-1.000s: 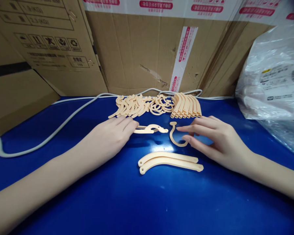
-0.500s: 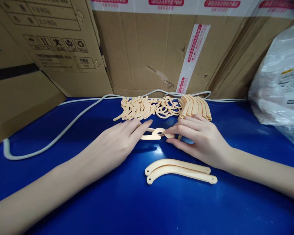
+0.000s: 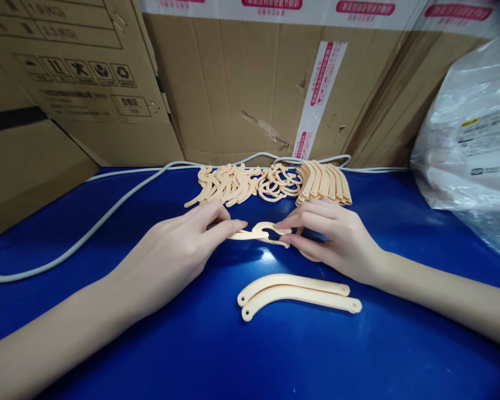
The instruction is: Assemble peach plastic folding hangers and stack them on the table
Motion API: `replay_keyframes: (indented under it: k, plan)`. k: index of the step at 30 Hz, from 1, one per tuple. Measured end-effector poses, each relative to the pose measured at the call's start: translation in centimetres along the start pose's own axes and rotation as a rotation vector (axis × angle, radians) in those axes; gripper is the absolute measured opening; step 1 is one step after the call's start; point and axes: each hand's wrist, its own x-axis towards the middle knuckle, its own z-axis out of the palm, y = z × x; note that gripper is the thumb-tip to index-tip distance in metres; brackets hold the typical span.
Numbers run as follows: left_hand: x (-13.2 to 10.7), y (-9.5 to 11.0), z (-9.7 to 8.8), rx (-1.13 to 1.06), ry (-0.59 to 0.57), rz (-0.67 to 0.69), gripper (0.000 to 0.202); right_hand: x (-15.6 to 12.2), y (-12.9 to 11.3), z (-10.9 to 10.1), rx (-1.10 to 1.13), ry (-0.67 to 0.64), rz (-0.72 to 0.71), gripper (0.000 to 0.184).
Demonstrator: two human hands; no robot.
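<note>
Between my two hands are cream plastic pieces that look like folding-hanger parts. My left hand [image 3: 191, 236] pinches the left end of a slim curved hanger piece [image 3: 250, 235] between thumb and fingers. My right hand [image 3: 331, 230] is closed on a hook-shaped hanger piece [image 3: 264, 226] whose curve meets the slim piece. Right-hand fingers hide part of the hook piece, so how the pieces join cannot be made out. Nearer to me, two long curved hanger arms [image 3: 300, 294] with holes at their ends lie side by side on the blue table [image 3: 216, 355].
Behind my hands lie a heap of S-shaped pieces [image 3: 225, 183], a pile of ring-like pieces [image 3: 279, 182] and a row of curved arms [image 3: 325, 182]. A white cable [image 3: 125, 205] runs along the back. Cardboard boxes [image 3: 233, 83] wall the rear; a clear plastic bag [image 3: 466, 133] stands right.
My left hand has lifted and tilted the slim piece, and the hook piece has turned against it. The whole view has shifted slightly; the two lying arms stay put.
</note>
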Motion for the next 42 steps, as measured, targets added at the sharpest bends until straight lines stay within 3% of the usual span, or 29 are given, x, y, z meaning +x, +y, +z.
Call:
replay_keyframes:
  k: [5, 13, 18, 23, 31, 42]
  plan:
    - [-0.2, 0.2, -0.1, 0.025, 0.019, 0.010, 0.034, -0.1, 0.1, 0.2, -0.016, -0.015, -0.042, 0.010]
    - [-0.2, -0.6, 1.1, -0.041, -0.036, 0.067, 0.035, -0.3, 0.6, 0.6, -0.084, -0.079, -0.074, 0.013]
    - [-0.1, -0.9, 1.2, -0.260, -0.124, -0.037, 0.032, -0.4, 0.6, 0.6, -0.070, -0.084, -0.076, 0.014]
    - [0.0, -0.7, 0.9, -0.419, -0.136, -0.118, 0.031, -0.4, 0.5, 0.6, -0.099, -0.082, -0.070, 0.016]
    - [0.4, 0.7, 0.6, -0.367, -0.151, -0.077, 0.028, -0.3, 0.5, 0.5, -0.113, -0.083, -0.067, 0.017]
    - [0.2, 0.5, 1.1, -0.377, -0.113, -0.059, 0.027, -0.4, 0.6, 0.7, -0.117, -0.083, -0.054, 0.013]
